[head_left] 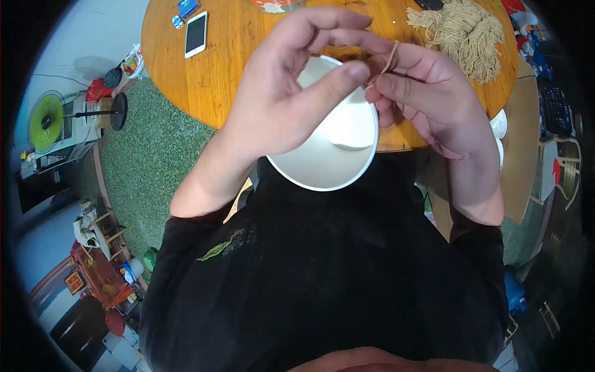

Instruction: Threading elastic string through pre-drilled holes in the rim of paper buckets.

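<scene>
A short length of tan cord [390, 57] runs between my two hands above the white bowl. My right hand [434, 93] pinches it between thumb and fingers. My left hand [288, 87] is curled, thumb and fingers rounded toward the right hand, and the cord bends round the tip of its outstretched finger. Some fingertips overlap where the hands meet, so the cord's lower end is partly hidden. Below them the white bowl [322, 177], deep and round, tilts against the table edge in front of my body. Something white and flat-looking shows inside it.
The round wooden table [229, 80] carries a white phone [196, 35], a small blue packet [188, 7] and a heap of tan cord bundles [468, 40]. A fan with green blades [46, 122] stands left. Cardboard [520, 142] is at the right.
</scene>
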`<state>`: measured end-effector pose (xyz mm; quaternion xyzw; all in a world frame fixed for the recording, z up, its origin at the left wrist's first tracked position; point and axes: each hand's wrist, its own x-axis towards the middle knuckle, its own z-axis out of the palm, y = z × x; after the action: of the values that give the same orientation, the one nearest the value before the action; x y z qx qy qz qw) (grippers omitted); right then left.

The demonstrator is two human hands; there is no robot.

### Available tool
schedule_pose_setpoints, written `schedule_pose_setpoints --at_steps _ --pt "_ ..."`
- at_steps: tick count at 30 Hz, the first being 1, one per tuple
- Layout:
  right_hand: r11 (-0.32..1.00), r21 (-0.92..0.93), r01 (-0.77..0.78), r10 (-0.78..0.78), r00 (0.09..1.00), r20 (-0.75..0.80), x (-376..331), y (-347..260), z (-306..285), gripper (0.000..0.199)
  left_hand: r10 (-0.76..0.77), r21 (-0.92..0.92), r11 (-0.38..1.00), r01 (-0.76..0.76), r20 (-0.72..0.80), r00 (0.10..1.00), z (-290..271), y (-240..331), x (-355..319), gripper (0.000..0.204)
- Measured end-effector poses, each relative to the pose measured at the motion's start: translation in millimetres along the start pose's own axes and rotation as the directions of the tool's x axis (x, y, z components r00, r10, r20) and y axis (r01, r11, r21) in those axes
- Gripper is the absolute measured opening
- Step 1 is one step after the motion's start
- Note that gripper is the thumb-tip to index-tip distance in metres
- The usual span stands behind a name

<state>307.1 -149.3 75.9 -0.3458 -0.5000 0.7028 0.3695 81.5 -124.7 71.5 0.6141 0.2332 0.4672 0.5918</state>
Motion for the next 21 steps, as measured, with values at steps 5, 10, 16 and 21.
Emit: schedule_pose_setpoints --at_steps 5,10,16,21 --pt "0.976 0.184 0.119 -0.118 0.993 -0.017 -5 13 -7 0.02 0.05 0.464 0.878 -0.116 0.152 0.987 -5 -1 -10 0.055" --pt "0.982 0.126 0.14 -0.139 0.99 -0.019 -10 14 -11 0.017 0.035 0.508 0.859 -0.065 0.068 0.997 2 1 -11 0.05" --pt "0.985 -0.051 0.162 -0.162 0.987 0.005 -12 5 -17 0.016 0.048 0.498 0.864 -0.076 0.069 0.997 6 8 -8 0.051" --pt "0.982 -0.079 0.17 -0.166 0.985 0.057 -8 5 -21 0.016 -0.093 0.448 0.891 0.067 0.036 0.995 8 20 -4 0.05"
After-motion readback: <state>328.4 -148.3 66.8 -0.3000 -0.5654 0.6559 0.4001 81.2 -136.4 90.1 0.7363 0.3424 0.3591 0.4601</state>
